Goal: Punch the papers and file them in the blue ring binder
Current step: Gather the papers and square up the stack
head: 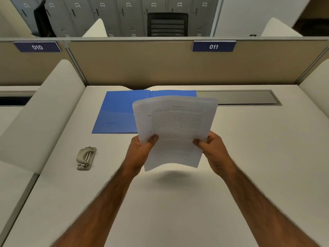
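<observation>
We held the papers (175, 129) up off the counter (249, 157) with both hands, the sheaf tilted a little and its printed face turned toward us, the text too blurred to read. Our left hand (140, 154) gripped the sheaf's lower left edge, thumb pressed on the front and the other fingers (153, 139) hidden behind the sheets. Our right hand (214, 152) pinched its lower right edge the same way, thumb on the front, the rest out of sight behind. The near edge of the papers hung free between our wrists, and a soft shadow lay on the counter beneath it.

The blue ring binder (117, 113) lay flat on the counter behind the papers and to their left, its right part covered by the raised sheets; we could not tell whether it was open, and no rings showed. The hole punch (86, 158), a grey metal one, sat on the counter well to the left of the papers and nearer to us than the binder, touching neither. Beyond the papers to the right, a grey cable tray lid (238, 98) was set into the counter, and above it a partition carried a sign (213, 46) reading 011.
</observation>
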Motion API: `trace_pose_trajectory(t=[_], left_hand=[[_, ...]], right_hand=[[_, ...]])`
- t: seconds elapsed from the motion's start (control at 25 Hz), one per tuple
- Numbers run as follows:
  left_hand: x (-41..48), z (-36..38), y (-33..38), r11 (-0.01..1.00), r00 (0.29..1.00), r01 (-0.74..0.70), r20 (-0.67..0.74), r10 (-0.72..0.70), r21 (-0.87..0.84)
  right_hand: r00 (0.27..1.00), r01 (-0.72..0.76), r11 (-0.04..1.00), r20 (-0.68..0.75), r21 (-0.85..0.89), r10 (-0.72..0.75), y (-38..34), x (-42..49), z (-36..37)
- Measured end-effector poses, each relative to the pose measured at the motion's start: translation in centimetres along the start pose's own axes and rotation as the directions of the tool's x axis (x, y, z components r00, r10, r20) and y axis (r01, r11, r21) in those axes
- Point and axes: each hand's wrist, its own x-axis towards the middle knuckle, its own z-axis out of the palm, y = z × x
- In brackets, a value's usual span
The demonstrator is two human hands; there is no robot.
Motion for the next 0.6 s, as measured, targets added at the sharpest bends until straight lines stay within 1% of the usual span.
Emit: trace_pose_trajectory(t=[0.12, 0.24, 0.36, 0.48, 0.6], left_hand=[[-0.4, 0.3, 0.6, 0.998, 0.998, -0.059, 0.007, 0.059, 0.022], [-0.7, 0.6, -0.1, 0.998, 1.0, -0.023, -0.012, 0.024, 0.056], [-0.9, 1.2, -0.4, 0.997, 0.999, 0.018, -0.042, -0.015, 0.073], [-0.9, 1.5, 0.1, 0.997, 0.999, 0.0, -0.054, 0.004, 0.077], [-1.0, 1.0, 0.7, 0.997, 0.998, -0.049, -0.046, 0.052, 0.063]], right_hand=[[0.998, 0.067, 0.997, 0.009, -0.026, -0.066, -0.7, -0.1, -0.4], [0.999, 0.047, 0.999, 0.007, -0.001, -0.047, -0.1, -0.7, -0.6], [0.999, 0.026, 0.999, -0.038, -0.027, -0.027, 0.4, -1.0, -0.6], [0.996, 0.052, 0.998, -0.064, -0.035, -0.054, 0.2, -1.1, -0.6], [0.994, 0.094, 0.995, -0.046, -0.013, -0.095, -0.8, -1.2, -0.8]])
